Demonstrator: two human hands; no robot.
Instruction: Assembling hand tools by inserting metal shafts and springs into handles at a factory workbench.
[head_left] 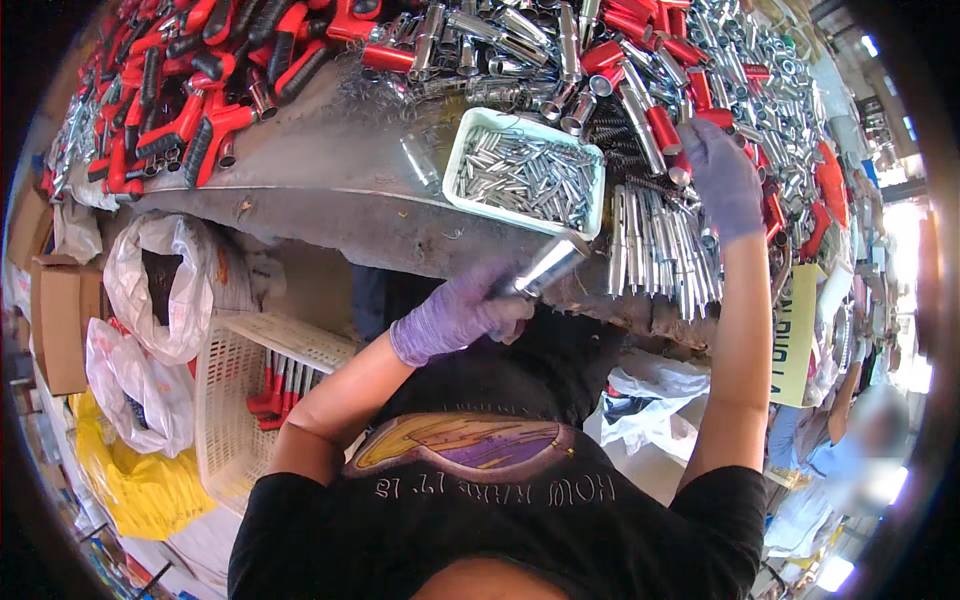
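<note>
Your black tee (pixel 480 545) nearest cam; worktable (pixel 320 140) beyond; your R hand (pixel 725 180) half-curled at red/silver tubes (pixel 664 130), can't tell if gripping; your L hand (pixel 465 315), nr pale tray (pixel 598 195), curled round shiny metal tube (pixel 548 268).

Box (pixel 60 335) at nine o'clock, yellow sack (pixel 140 490) at eight, yellow card (pixel 797 340) at three, white bag (pixel 655 385) at four, person (pixel 834 455) farther out.

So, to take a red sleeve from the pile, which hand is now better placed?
The right hand, I would judge: it is at the pile, beside a red sleeve, though whether it grips anything is unclear. The left hand holds a shiny metal tube, farther from that sleeve.
</note>
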